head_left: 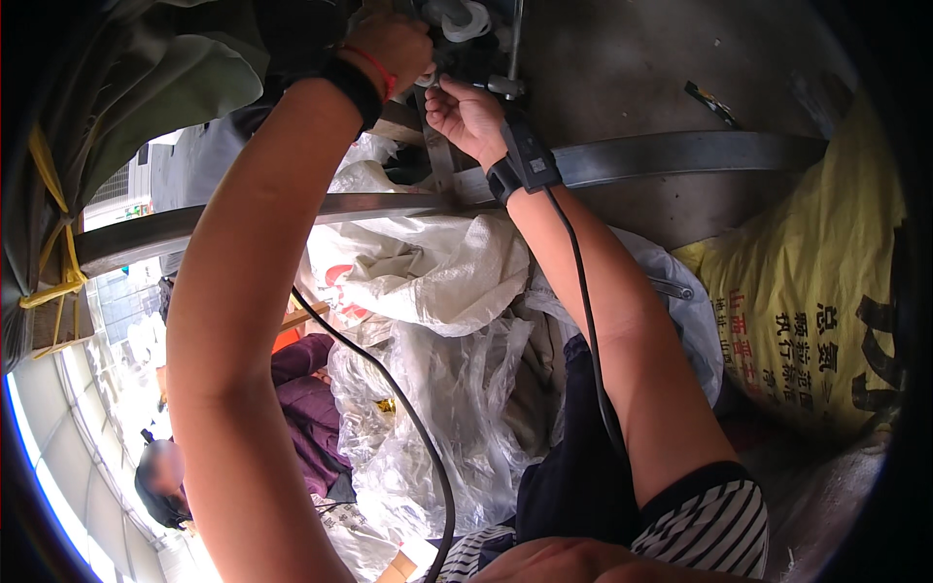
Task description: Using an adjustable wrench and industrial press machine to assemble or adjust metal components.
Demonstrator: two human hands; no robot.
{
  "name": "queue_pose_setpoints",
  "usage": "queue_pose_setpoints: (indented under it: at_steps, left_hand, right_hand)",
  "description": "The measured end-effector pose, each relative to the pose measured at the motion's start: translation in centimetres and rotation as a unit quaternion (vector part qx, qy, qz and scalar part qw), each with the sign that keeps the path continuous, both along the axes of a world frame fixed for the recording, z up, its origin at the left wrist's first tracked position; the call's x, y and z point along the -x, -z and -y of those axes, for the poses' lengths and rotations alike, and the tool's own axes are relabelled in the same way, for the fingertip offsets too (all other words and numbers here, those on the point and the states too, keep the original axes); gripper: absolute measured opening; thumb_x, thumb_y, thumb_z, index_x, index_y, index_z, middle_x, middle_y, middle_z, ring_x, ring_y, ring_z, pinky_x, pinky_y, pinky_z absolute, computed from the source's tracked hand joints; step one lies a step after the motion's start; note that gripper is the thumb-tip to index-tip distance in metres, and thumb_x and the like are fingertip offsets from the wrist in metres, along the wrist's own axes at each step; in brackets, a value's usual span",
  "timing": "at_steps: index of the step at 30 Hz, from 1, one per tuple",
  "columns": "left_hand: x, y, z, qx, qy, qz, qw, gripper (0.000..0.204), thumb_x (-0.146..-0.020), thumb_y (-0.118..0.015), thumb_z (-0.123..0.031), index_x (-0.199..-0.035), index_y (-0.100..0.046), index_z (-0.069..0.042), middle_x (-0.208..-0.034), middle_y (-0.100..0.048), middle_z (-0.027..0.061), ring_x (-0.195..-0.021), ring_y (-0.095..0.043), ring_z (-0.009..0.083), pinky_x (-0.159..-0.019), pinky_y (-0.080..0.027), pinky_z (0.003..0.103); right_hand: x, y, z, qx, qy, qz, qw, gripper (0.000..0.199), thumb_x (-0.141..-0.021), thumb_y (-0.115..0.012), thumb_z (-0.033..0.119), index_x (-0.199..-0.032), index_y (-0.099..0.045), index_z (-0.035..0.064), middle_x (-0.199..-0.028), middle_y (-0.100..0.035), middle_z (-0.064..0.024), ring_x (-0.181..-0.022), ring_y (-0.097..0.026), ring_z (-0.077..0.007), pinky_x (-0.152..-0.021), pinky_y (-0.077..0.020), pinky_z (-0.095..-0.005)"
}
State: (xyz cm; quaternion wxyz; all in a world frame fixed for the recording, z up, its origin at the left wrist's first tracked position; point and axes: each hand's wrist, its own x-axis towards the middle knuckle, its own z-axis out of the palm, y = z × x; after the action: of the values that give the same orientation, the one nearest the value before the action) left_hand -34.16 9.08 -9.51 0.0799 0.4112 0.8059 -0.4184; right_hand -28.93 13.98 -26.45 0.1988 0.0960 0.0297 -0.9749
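Metal fitting (457,73) above the curved steel bar (680,154): my left hand (389,49) is clenched around its upper part, my right hand (471,115) pinching it just beside, directly over the bar. White woven sacks (428,272) lie below the bar, a yellow sack (807,301) to their right.

Grey concrete surface (632,68) filling upper right. Curved metal bar (680,154) crossing the scene. Yellow printed sack (797,301) sitting right, white woven sacks (418,272) and clear plastic (437,408) piling centre. Daylight glaring in lower left; another person (301,408) crouching there.
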Motion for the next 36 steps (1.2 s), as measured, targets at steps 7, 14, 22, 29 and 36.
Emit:
queue_pose_setpoints:
  at_steps: [7,14,22,29,36]
  left_hand:
    - [0.3,-0.1,0.7,-0.033,0.048,-0.003,0.998,0.039,-0.070,-0.072,-0.030,-0.100,-0.064,-0.007,-0.095,-0.061,0.0093,-0.096,-0.058,0.0254,-0.090,-0.044,0.036]
    - [-0.4,-0.5,0.1,-0.057,0.034,-0.002,0.998,0.039,-0.072,-0.071,-0.026,-0.104,-0.061,-0.006,-0.098,-0.060,0.0099,-0.100,-0.056,0.0256,-0.090,-0.044,0.035]
    - [-0.7,-0.5,-0.1,-0.064,0.001,0.004,0.998,0.036,-0.070,-0.072,-0.023,-0.101,-0.063,-0.007,-0.097,-0.061,0.0097,-0.096,-0.059,0.0253,-0.088,-0.045,0.034]
    - [0.7,0.5,1.7,-0.002,0.107,0.002,0.994,0.022,-0.076,-0.062,-0.027,-0.071,-0.070,-0.007,-0.086,-0.063,0.0098,-0.094,-0.059,0.0252,-0.088,-0.044,0.035]
    - [0.3,0.1,1.4,-0.040,0.103,0.009,0.994,0.023,-0.078,-0.058,-0.022,-0.073,-0.070,-0.004,-0.087,-0.063,0.0148,-0.092,-0.059,0.0297,-0.087,-0.044,0.039]
  right_hand:
    - [0.2,0.1,0.0,0.000,-0.006,-0.010,1.000,0.016,-0.091,-0.056,0.016,-0.086,-0.057,0.0006,-0.079,-0.062,-0.0100,-0.065,-0.058,-0.0155,-0.058,-0.0476,-0.0276]
    - [0.1,0.1,-0.3,0.000,-0.005,-0.006,1.000,0.016,-0.091,-0.056,0.015,-0.086,-0.057,0.0004,-0.080,-0.062,-0.0104,-0.065,-0.057,-0.0158,-0.059,-0.0479,-0.0277]
    - [0.2,0.4,-0.3,-0.008,-0.002,-0.003,1.000,0.017,-0.091,-0.056,0.015,-0.086,-0.057,-0.0007,-0.079,-0.062,-0.0100,-0.065,-0.058,-0.0159,-0.060,-0.0489,-0.0283]
    - [0.1,0.3,-0.2,0.011,0.002,-0.020,1.000,0.017,-0.091,-0.055,0.016,-0.087,-0.057,-0.0006,-0.079,-0.062,-0.0095,-0.066,-0.059,-0.0160,-0.062,-0.0498,-0.0282]
    - [0.2,0.6,-0.1,0.002,0.000,-0.014,1.000,0.016,-0.091,-0.055,0.015,-0.088,-0.056,-0.0003,-0.080,-0.061,-0.0091,-0.067,-0.059,-0.0160,-0.062,-0.0500,-0.0275]
